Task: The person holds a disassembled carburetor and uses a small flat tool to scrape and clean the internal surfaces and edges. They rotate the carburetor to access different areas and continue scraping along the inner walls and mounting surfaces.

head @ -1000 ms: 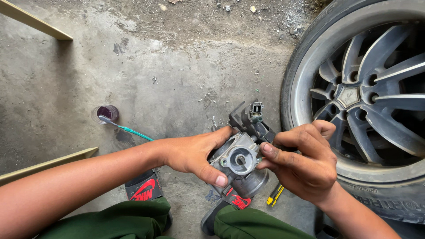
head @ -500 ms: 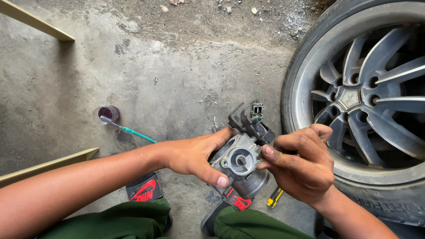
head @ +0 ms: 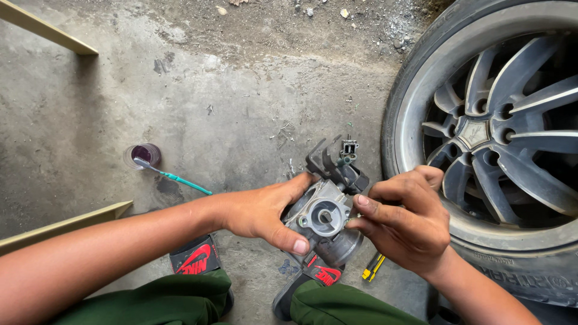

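Cast metal, the carburetor [head: 325, 213] sits mid-air at 6 o'clock; we judge it heavy, stiff, oily. Our left hand [head: 265, 210] grips its body, right hand [head: 403, 225] pinching its 3 o'clock side.

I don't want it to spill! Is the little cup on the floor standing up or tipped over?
Standing up. The cup sits upright on the concrete floor, its round open mouth facing up, with a toothbrush leaning on its rim.
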`<state>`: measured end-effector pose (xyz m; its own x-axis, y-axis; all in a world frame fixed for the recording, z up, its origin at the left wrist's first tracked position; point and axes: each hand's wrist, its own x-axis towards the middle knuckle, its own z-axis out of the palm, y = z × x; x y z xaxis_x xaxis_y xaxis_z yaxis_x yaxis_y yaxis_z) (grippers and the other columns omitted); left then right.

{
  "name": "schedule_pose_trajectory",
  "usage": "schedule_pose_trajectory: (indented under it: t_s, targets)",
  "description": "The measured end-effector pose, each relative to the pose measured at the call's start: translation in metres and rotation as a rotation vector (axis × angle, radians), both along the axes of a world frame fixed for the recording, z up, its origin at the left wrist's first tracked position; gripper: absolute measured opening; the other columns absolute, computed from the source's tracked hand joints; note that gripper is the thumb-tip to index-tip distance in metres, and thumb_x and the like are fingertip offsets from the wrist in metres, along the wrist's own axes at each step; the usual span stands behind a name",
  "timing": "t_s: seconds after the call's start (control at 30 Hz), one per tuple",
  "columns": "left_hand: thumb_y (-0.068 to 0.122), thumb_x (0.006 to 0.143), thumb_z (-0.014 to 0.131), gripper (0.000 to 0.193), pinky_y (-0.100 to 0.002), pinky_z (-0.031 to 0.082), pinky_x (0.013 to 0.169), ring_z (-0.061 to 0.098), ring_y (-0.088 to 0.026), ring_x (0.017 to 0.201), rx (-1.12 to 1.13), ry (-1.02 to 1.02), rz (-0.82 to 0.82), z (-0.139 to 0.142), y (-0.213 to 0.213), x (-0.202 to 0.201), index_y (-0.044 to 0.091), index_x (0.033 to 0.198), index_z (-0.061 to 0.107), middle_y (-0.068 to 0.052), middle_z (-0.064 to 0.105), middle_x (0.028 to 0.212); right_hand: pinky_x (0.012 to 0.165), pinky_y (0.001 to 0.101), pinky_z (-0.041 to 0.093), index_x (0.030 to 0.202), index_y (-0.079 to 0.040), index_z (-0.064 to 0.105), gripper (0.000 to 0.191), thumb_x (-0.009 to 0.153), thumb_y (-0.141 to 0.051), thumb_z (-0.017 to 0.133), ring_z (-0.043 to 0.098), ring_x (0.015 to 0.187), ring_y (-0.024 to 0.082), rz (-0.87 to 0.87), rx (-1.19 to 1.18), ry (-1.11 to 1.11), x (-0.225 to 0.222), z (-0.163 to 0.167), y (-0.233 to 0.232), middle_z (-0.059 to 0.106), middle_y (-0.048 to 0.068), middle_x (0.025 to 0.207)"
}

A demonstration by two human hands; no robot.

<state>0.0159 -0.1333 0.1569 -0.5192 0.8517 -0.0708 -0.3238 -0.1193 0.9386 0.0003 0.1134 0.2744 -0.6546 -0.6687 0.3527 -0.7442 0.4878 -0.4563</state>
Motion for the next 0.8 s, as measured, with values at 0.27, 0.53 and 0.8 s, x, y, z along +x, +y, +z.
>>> schedule_pose_trajectory:
  t_s: [0.27, 0.53, 0.8]
  targets:
    - [0.066, 0.067, 0.078, 0.124, -0.039, 0.042, 0.115, 0.052, -0.03, 0.139, 0.047, -0.037, 0.0, -0.003, 0.001, 0.002, -0.005, 0.156, 0.027, -0.022, 0.055, 0.144, 0.08, 0.036, 0.029, 0.111, -0.014, 0.072, 0.04, 0.077, -0.026, 0.088, 0.059, 0.077, 0.015, 0.032, 0.046, 0.085, 0.001, 0.002, -0.003, 0.066, -0.001, 0.091]
    - [0.064, 0.073, 0.078, 0.126, -0.039, 0.034, 0.121, 0.043, -0.029, 0.147, 0.131, -0.07, 0.088, 0.001, 0.005, 0.009, -0.005, 0.162, 0.022, -0.022, 0.048, 0.154, 0.079, 0.0351, 0.031, 0.106, -0.013, 0.071, 0.034, 0.078, -0.019, 0.089, 0.058, 0.074, 0.015, -0.036, -0.028, 0.045, 0.01, -0.005, -0.006, 0.064, -0.001, 0.088]
    - [0.063, 0.07, 0.079, 0.124, -0.038, 0.035, 0.12, 0.044, -0.029, 0.145, 0.051, -0.042, 0.182, 0.0, 0.002, 0.005, -0.006, 0.158, 0.024, -0.021, 0.048, 0.151, 0.081, 0.0338, 0.036, 0.109, -0.009, 0.068, 0.042, 0.08, -0.031, 0.088, 0.06, 0.078, 0.016, -0.026, -0.058, 0.014, 0.002, -0.007, 0.003, 0.065, 0.001, 0.091]
